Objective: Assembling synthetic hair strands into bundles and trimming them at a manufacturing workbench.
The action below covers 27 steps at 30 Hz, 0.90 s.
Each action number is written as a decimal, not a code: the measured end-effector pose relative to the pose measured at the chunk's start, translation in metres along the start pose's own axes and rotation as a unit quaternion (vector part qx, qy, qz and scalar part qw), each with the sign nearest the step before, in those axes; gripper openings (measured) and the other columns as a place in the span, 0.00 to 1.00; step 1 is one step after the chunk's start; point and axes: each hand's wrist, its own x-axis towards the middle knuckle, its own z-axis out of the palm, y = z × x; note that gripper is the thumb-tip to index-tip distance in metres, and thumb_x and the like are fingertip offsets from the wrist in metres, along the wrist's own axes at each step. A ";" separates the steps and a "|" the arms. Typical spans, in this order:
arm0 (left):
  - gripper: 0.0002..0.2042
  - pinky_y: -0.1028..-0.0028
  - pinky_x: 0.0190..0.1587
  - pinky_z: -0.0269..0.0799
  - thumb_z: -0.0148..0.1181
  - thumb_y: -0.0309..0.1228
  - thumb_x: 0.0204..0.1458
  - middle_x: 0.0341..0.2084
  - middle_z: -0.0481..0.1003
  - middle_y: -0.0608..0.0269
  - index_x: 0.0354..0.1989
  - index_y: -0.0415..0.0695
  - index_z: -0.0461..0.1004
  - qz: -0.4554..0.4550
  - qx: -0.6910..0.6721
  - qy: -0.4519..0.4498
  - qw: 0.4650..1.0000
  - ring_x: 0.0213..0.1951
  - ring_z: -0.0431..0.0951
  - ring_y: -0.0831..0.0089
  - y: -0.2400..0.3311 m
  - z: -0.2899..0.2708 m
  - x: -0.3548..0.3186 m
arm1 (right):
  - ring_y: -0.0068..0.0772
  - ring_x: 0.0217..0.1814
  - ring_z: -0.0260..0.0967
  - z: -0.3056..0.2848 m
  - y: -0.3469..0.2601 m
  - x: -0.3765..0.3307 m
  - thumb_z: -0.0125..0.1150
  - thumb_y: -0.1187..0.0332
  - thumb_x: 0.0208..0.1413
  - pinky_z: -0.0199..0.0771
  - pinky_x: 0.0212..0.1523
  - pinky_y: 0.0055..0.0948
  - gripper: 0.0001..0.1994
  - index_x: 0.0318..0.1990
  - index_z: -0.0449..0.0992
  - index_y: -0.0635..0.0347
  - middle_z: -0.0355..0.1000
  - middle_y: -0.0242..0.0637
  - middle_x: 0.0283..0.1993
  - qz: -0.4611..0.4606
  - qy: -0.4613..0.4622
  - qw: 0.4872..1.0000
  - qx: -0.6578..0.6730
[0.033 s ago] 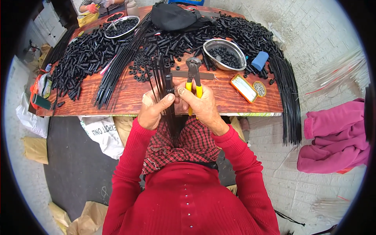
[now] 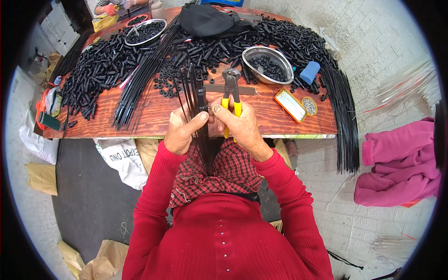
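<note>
My left hand is closed round a bundle of thin black rods, which hangs down over my lap. Among the rods stands a black tubular piece, upright just above my left thumb. My right hand grips yellow-handled end-cutting pliers, their metal head pointing away from me. The fingertips of both hands meet near the tubular piece. What the right thumb and fingers pinch there is too small to make out. Both hands are over the near edge of the wooden table.
Piles of black tubular parts cover the table's far side. A metal bowl holds small black rings. Nearby lie a blue block, an open tin and black rods. Another person's gloved hand is at far left.
</note>
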 end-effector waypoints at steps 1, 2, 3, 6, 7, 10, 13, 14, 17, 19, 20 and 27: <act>0.19 0.74 0.47 0.70 0.64 0.31 0.53 0.40 0.76 0.64 0.52 0.37 0.71 0.001 -0.002 -0.002 1.000 0.39 0.74 0.78 0.000 0.000 0.000 | 0.14 0.22 0.64 0.000 -0.001 0.000 0.58 0.68 0.58 0.62 0.21 0.15 0.08 0.39 0.74 0.64 0.69 0.28 0.25 0.001 -0.003 1.000 0.004; 0.19 0.74 0.47 0.70 0.63 0.30 0.53 0.40 0.76 0.64 0.52 0.37 0.71 0.002 -0.003 -0.003 1.000 0.39 0.74 0.78 0.000 0.000 0.000 | 0.13 0.22 0.64 0.001 -0.002 -0.001 0.58 0.68 0.59 0.62 0.21 0.15 0.08 0.39 0.74 0.64 0.70 0.28 0.25 0.003 -0.006 1.000 0.009; 0.19 0.74 0.47 0.70 0.63 0.30 0.53 0.40 0.76 0.64 0.52 0.37 0.71 0.002 -0.003 -0.003 1.000 0.39 0.74 0.78 0.001 0.001 0.000 | 0.13 0.22 0.64 0.000 -0.002 -0.001 0.58 0.68 0.59 0.62 0.21 0.15 0.08 0.39 0.74 0.64 0.70 0.28 0.25 0.003 -0.006 1.000 0.009; 0.19 0.74 0.47 0.70 0.64 0.30 0.53 0.40 0.75 0.65 0.52 0.38 0.71 -0.001 0.006 0.004 1.000 0.38 0.74 0.78 0.001 0.001 -0.001 | 0.13 0.22 0.64 0.000 -0.001 -0.001 0.58 0.68 0.59 0.62 0.21 0.14 0.08 0.39 0.74 0.63 0.70 0.28 0.25 -0.001 -0.008 1.000 -0.002; 0.19 0.75 0.46 0.70 0.64 0.30 0.53 0.40 0.75 0.65 0.52 0.38 0.71 0.001 0.004 0.001 1.000 0.38 0.74 0.78 0.000 0.000 -0.001 | 0.13 0.22 0.64 0.000 -0.001 -0.001 0.58 0.68 0.59 0.62 0.21 0.14 0.07 0.39 0.74 0.63 0.71 0.29 0.25 0.000 -0.008 1.000 0.001; 0.19 0.75 0.46 0.70 0.64 0.30 0.53 0.40 0.75 0.65 0.52 0.38 0.71 0.002 0.000 -0.001 1.000 0.38 0.74 0.79 -0.001 0.001 -0.001 | 0.13 0.22 0.64 -0.001 -0.001 -0.001 0.58 0.68 0.59 0.62 0.21 0.14 0.07 0.39 0.74 0.63 0.71 0.29 0.25 0.004 -0.006 1.000 0.003; 0.19 0.75 0.46 0.70 0.64 0.30 0.53 0.40 0.75 0.65 0.52 0.38 0.71 0.003 -0.007 -0.004 1.000 0.38 0.74 0.79 -0.001 0.000 -0.001 | 0.13 0.22 0.64 -0.002 0.000 -0.001 0.58 0.68 0.59 0.63 0.21 0.14 0.07 0.39 0.74 0.63 0.71 0.29 0.26 0.005 -0.008 1.000 0.007; 0.19 0.75 0.46 0.70 0.64 0.30 0.53 0.40 0.75 0.64 0.51 0.38 0.71 0.003 -0.011 -0.009 1.000 0.38 0.74 0.78 -0.002 0.000 0.000 | 0.13 0.22 0.64 -0.002 0.001 -0.001 0.59 0.68 0.59 0.63 0.22 0.14 0.07 0.39 0.74 0.63 0.72 0.30 0.26 0.002 -0.012 1.000 0.012; 0.18 0.75 0.46 0.70 0.63 0.30 0.53 0.39 0.75 0.65 0.51 0.38 0.71 0.003 0.008 -0.003 1.000 0.38 0.74 0.78 0.000 0.002 0.000 | 0.13 0.23 0.64 -0.004 0.000 -0.001 0.59 0.68 0.59 0.63 0.22 0.14 0.07 0.39 0.74 0.63 0.72 0.30 0.27 0.003 -0.013 1.000 0.005; 0.18 0.75 0.46 0.70 0.63 0.29 0.53 0.39 0.76 0.64 0.52 0.38 0.71 0.007 0.009 -0.003 1.000 0.38 0.74 0.78 -0.001 0.001 0.000 | 0.13 0.23 0.64 -0.003 0.001 -0.001 0.59 0.68 0.59 0.64 0.22 0.14 0.07 0.39 0.74 0.63 0.72 0.30 0.27 0.003 -0.013 1.000 0.009; 0.18 0.75 0.46 0.70 0.63 0.29 0.53 0.39 0.76 0.64 0.52 0.38 0.71 0.011 0.010 -0.005 1.000 0.38 0.74 0.78 -0.001 0.001 0.000 | 0.13 0.23 0.64 -0.003 0.002 -0.001 0.59 0.68 0.59 0.64 0.22 0.14 0.08 0.39 0.74 0.63 0.72 0.30 0.27 0.003 -0.011 1.000 0.013; 0.18 0.75 0.45 0.70 0.62 0.28 0.53 0.40 0.76 0.64 0.52 0.38 0.71 -0.001 -0.001 -0.004 1.000 0.38 0.74 0.78 -0.002 0.001 0.000 | 0.13 0.24 0.66 -0.002 -0.001 -0.002 0.59 0.69 0.58 0.65 0.23 0.14 0.07 0.40 0.74 0.64 0.72 0.29 0.27 0.002 -0.012 1.000 0.000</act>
